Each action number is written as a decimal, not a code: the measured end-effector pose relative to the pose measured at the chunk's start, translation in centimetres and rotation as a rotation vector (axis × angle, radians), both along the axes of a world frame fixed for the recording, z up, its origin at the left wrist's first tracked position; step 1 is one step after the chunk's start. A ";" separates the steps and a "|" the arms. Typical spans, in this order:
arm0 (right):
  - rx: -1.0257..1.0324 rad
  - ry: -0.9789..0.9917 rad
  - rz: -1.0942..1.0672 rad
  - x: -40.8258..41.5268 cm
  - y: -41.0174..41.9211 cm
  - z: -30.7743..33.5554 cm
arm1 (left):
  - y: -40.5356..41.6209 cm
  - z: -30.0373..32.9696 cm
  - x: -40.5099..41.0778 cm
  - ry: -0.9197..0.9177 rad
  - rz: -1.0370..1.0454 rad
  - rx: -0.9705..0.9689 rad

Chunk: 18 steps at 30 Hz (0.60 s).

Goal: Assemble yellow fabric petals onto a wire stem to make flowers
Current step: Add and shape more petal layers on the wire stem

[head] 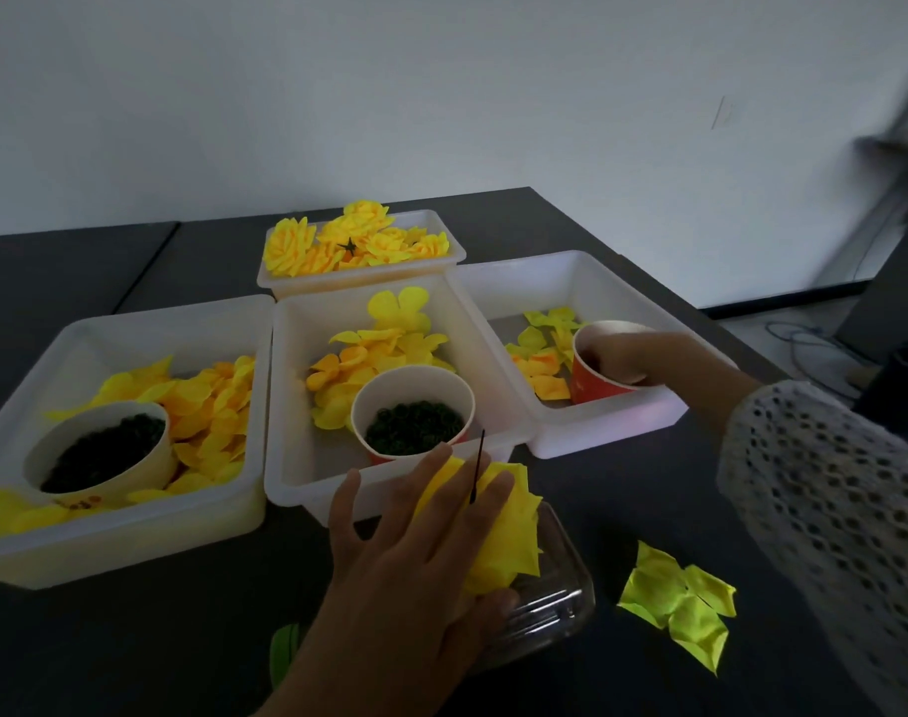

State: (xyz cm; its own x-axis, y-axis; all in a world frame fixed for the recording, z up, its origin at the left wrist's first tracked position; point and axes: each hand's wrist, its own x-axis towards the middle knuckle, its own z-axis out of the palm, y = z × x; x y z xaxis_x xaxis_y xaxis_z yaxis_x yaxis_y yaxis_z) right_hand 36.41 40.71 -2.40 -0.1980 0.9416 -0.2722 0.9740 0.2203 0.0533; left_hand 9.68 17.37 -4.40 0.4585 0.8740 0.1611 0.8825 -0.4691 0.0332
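Note:
My left hand (415, 551) holds a partly built yellow fabric flower (509, 535) near the table's front, thumb under it and fingers over it. The thin black wire stem (477, 465) sticks up between two fingers. My right hand (643, 354), in a knitted sleeve, reaches into a red paper cup (591, 385) standing in the right white tray (597, 432); its fingertips are hidden inside the cup. A loose yellow-green petal piece (679, 597) lies flat on the dark table to the right of my left hand.
The middle tray (307, 478) holds yellow petals and a cup of dark green rings (413, 424). The left tray (131, 535) holds petals and a cup of dark bits (100, 450). Finished flowers (348, 240) fill the back tray. A clear plastic box (555, 608) lies under the flower.

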 end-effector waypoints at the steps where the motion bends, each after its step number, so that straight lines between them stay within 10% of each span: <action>1: 0.038 -0.002 0.020 0.3 0.3 -0.4 | 0.1 -0.3 0.0 0.003 0.005 0.015; 18: 0.071 0.243 0.083 2.5 -0.3 -0.1 | -0.4 -0.4 0.3 -0.011 0.058 0.029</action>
